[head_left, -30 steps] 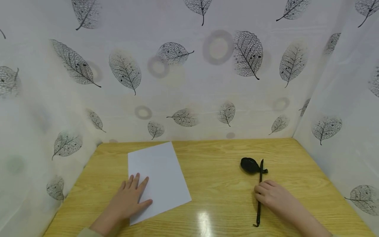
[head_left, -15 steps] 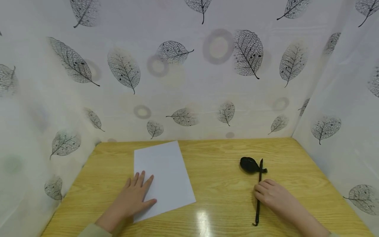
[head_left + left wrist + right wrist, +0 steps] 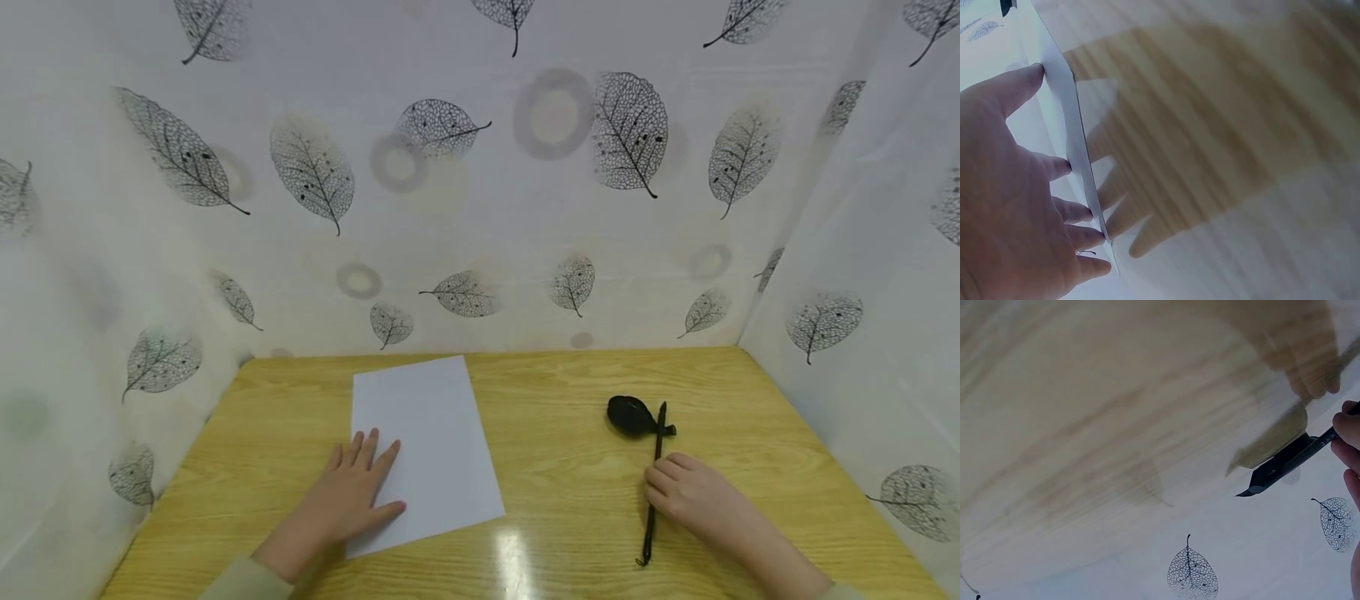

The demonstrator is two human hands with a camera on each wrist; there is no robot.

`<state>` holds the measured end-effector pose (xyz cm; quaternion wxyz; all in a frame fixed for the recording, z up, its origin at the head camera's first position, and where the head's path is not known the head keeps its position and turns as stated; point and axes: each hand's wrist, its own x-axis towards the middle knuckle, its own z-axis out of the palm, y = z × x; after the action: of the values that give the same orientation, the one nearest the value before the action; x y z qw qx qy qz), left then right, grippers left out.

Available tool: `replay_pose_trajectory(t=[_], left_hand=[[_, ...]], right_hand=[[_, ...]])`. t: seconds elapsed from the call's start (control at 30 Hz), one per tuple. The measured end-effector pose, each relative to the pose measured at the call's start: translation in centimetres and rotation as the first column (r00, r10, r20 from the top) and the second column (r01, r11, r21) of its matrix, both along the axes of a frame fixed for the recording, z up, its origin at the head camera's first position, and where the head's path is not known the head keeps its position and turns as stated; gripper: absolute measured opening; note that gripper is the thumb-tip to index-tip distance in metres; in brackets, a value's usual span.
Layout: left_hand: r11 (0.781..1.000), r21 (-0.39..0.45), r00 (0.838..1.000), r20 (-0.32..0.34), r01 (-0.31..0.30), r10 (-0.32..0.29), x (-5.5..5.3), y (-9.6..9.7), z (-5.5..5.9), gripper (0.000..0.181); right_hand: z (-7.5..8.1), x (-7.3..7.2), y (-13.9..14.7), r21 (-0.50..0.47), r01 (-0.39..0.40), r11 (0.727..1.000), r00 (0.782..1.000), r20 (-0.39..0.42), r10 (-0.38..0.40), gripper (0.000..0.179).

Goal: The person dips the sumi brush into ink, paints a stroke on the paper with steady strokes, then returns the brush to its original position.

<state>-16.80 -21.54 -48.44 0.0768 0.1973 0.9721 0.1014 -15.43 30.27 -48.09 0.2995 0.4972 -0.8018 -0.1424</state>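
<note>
A sheet of white paper [image 3: 427, 450] lies on the left part of the table. My left hand [image 3: 348, 492] rests on its left side with fingers spread straight; in the left wrist view the fingertips [image 3: 1088, 237] touch the thin sheet. On the right, my right hand [image 3: 693, 496] pinches the middle of a slim black writing brush [image 3: 649, 525], which has a small loop at its near end. The brush's far end lies across the narrow neck of a black, leaf-shaped dish [image 3: 630, 416]. In the right wrist view, the brush's pointed dark tip [image 3: 1250, 492] shows beside the dish.
The wood-grain table [image 3: 555, 433] reaches back to a white, leaf-patterned curtain [image 3: 480, 217]. The same cloth hangs at the left and right sides. A bright glare spot [image 3: 512, 558] shows on the table's near part.
The paper has slid to the right with my left hand on it. My right hand stays nearly in place, and the brush's looped end has swung slightly left.
</note>
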Motion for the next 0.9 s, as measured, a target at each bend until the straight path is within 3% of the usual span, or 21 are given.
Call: replay_pose_trajectory(t=[0.1,0.2,0.37,0.9], left_hand=[[1.0,0.0,1.0,0.002,0.005,-0.005,-0.1,0.3,0.1,0.092],[1.0,0.01,1.0,0.004,0.014,-0.014,-0.1,0.6,0.3,0.092],[0.999,0.023,0.999,0.011,0.036,-0.036,-0.2,1.0,0.4,0.092],[0.995,0.013,0.994,0.053,0.094,-0.095,-0.6,2.8,-0.1,0.091]], right_hand=[[0.1,0.0,0.0,0.001,-0.021,1.0,0.999,-0.037,0.021,0.074],[0.2,0.1,0.1,0.001,-0.043,0.999,0.996,-0.079,0.043,0.076],[0.6,0.3,0.3,-0.005,-0.062,0.998,0.988,-0.139,0.061,0.071],[2.7,-0.2,1.0,-0.101,-0.09,0.991,0.975,-0.214,0.067,0.057]])
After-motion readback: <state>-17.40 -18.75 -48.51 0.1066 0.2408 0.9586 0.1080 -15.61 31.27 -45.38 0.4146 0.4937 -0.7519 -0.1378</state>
